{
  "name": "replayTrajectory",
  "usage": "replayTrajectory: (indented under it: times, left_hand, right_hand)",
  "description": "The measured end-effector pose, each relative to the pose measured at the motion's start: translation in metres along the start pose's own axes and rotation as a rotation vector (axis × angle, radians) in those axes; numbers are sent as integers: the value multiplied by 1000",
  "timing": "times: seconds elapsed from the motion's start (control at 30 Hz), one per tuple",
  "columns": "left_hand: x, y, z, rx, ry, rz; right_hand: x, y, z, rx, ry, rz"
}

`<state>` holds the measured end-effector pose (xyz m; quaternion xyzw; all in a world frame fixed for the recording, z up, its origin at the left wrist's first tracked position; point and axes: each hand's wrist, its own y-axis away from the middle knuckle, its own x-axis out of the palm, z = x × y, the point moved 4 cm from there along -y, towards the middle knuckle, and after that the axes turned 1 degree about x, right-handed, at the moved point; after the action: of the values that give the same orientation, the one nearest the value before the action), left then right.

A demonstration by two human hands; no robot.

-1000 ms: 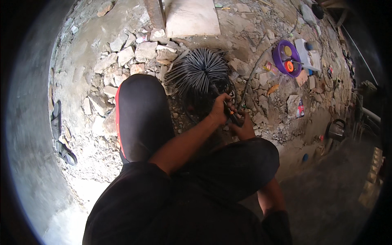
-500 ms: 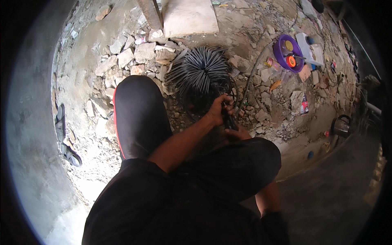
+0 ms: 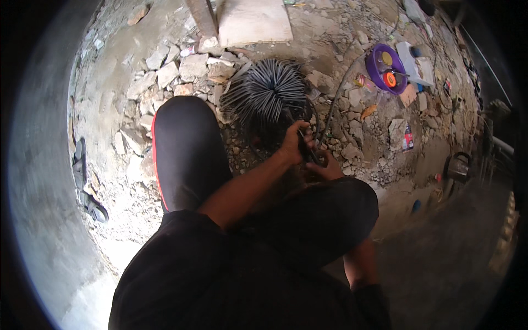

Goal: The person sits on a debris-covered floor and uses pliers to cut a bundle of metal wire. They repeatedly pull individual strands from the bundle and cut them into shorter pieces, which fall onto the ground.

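Tool (image 3: 303, 147), dark and elongated, lies just on the near side of the grey strand bundle (image 3: 267, 88), its long axis slanting toward that bundle, both hands wrapped around the tool, the left hand (image 3: 293, 147) nearer the bundle than the right hand (image 3: 329, 167).

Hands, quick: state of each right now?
Left hand: closed, holding a dark handheld tool.
Right hand: closed on the same tool's nearer end, grip partly hidden.
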<state>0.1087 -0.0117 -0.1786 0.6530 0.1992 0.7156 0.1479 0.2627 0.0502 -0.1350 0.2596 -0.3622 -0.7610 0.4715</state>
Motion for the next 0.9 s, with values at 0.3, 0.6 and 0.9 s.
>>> replayTrajectory:
  times: [0.3, 0.6, 0.9]
  left_hand:
    - [-24, 15, -11, 109, -612, -755]
    - [146, 69, -77, 520, -2443, -289]
    - [147, -29, -113, 450, -3223, 407]
  right_hand:
    - [29, 19, 61, -208, 1090, -521]
    - [37, -55, -41, -178, 310, -47]
    - [76, -23, 41, -96, -682, 490]
